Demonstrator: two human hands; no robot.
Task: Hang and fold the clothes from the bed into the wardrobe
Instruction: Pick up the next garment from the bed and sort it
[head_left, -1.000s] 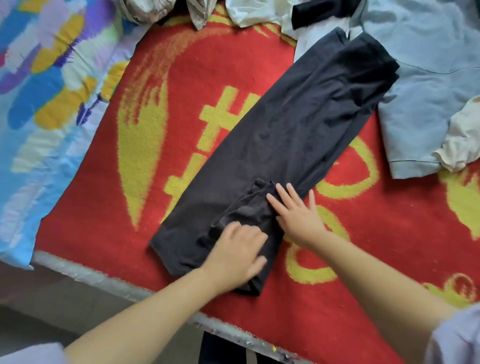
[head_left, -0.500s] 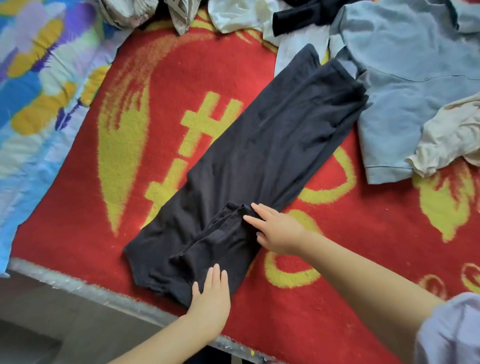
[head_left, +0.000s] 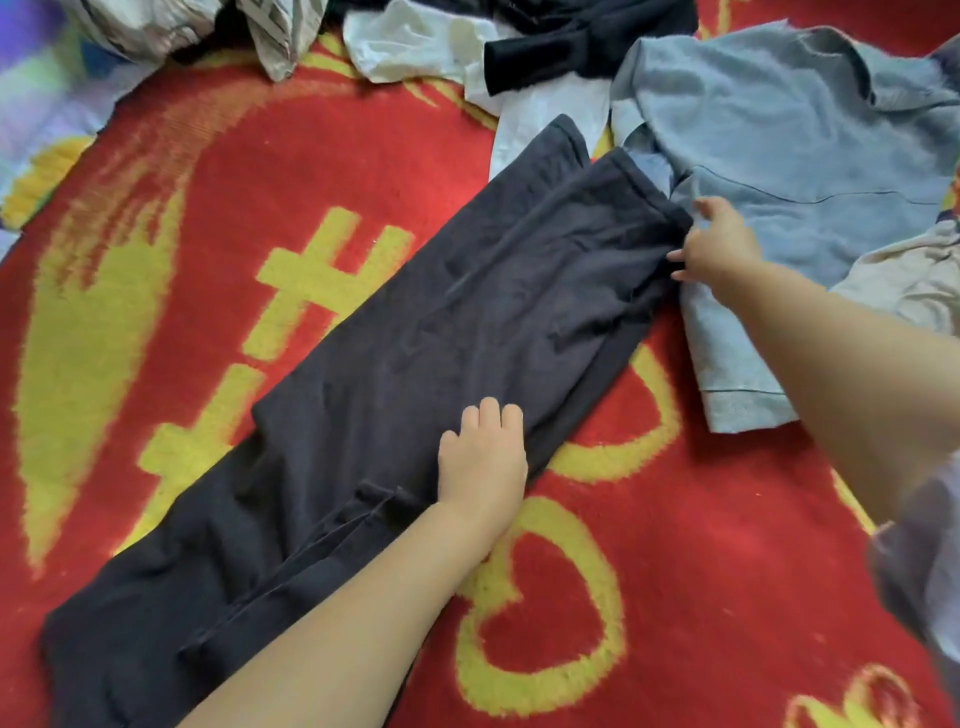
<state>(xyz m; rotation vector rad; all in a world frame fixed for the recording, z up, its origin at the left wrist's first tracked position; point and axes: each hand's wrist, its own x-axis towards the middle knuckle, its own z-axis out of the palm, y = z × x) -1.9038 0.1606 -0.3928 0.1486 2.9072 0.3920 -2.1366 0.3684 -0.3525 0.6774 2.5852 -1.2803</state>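
My left hand (head_left: 483, 457) lies flat on the middle of the dark trousers (head_left: 415, 364), fingers straight and together, pressing the cloth down. A moment ago it sat back near the waistband end by the bed's edge; now it has slid forward up the legs. My right hand (head_left: 719, 249) has left the crotch fold and shot out to the far cuffs, where the fingers look curled around the hem, thumb up over the edge, though the exact pinch is a bit blurred.

So the smoothing looks done, and I judge this is the set-up for the fold: left hand pins the halfway line, right hand brings the cuffs back toward the waist.

The trousers lie stretched diagonally across the red and yellow blanket (head_left: 675, 571) on the bed, legs stacked. Just beside the cuffs, touching them, sits the light blue sweatshirt (head_left: 779, 130), with a cream garment (head_left: 904, 280) on its near side. More clothes wait heaped along the top. Plenty left to fold.
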